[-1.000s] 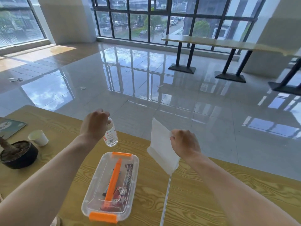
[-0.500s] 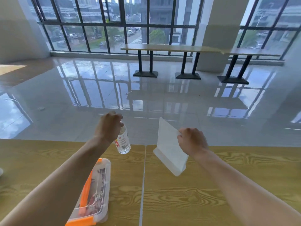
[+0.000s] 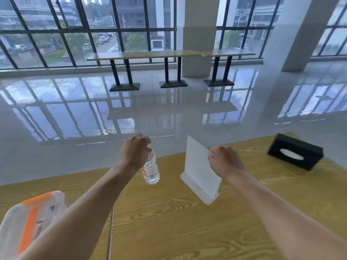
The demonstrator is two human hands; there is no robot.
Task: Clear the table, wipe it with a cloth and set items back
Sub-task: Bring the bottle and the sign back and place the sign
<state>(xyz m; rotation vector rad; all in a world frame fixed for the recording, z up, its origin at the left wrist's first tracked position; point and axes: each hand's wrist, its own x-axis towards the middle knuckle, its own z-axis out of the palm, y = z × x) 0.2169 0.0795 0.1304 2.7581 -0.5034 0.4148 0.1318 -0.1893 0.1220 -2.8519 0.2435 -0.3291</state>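
Note:
My left hand (image 3: 134,153) grips a small clear water bottle (image 3: 151,170) by its top and holds it in the air above the yellow wooden table (image 3: 187,222). My right hand (image 3: 224,161) pinches the upper edge of a white frosted sign stand (image 3: 199,171), which hangs tilted just over the tabletop. A black tissue box (image 3: 295,153) sits on the table at the far right. A clear plastic box with orange clips (image 3: 28,220) lies at the left edge, partly behind my left forearm.
Beyond the table's far edge lies a shiny tiled floor (image 3: 169,113). A long bench table on black legs (image 3: 169,55) stands by the windows. A seam (image 3: 110,231) divides the tabletop between two boards.
My view has swung to the right: the plastic box slid to the left edge, the bowl and cup left the frame, and the tissue box came into sight. Both hands still hold their items aloft.

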